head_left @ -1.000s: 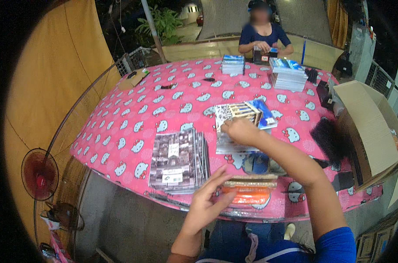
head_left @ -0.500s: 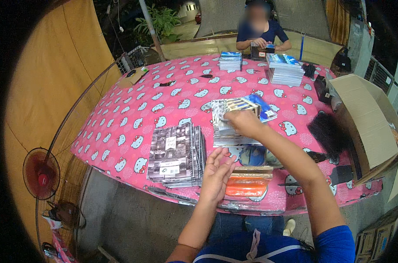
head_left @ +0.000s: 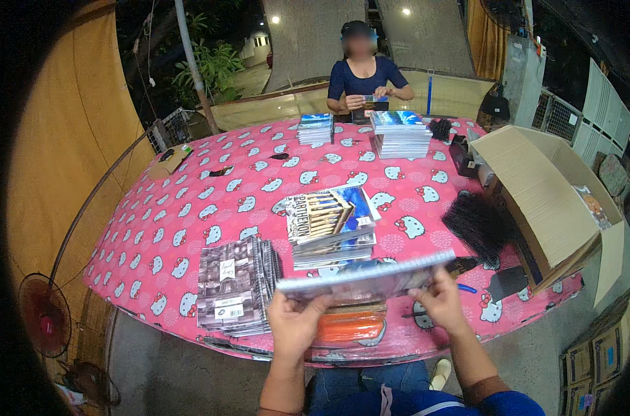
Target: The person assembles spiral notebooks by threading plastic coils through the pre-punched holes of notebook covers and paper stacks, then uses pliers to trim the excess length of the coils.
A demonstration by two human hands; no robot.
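Note:
Both my hands hold a notebook, seen nearly edge-on, above the table's near side. My left hand grips its left end, thumb against the near face. At its right end, my right hand is closed on the lower corner. Just beyond lies a stack of notebooks with blue and tan pictured covers, its top ones slightly askew. To the left sits a stack of grey-patterned spiral notebooks. Orange plastic-wrapped packs lie beneath the held notebook, partly hidden by it.
A pink patterned cloth covers the table. An open cardboard box stands at the right, beside a black mesh heap. Across the table, a person handles a small item behind two notebook stacks. A fan stands at left.
My right hand has come back from the far stack, and a notebook is now between both hands. My left hand, open before, has closed on it. The view has shifted.

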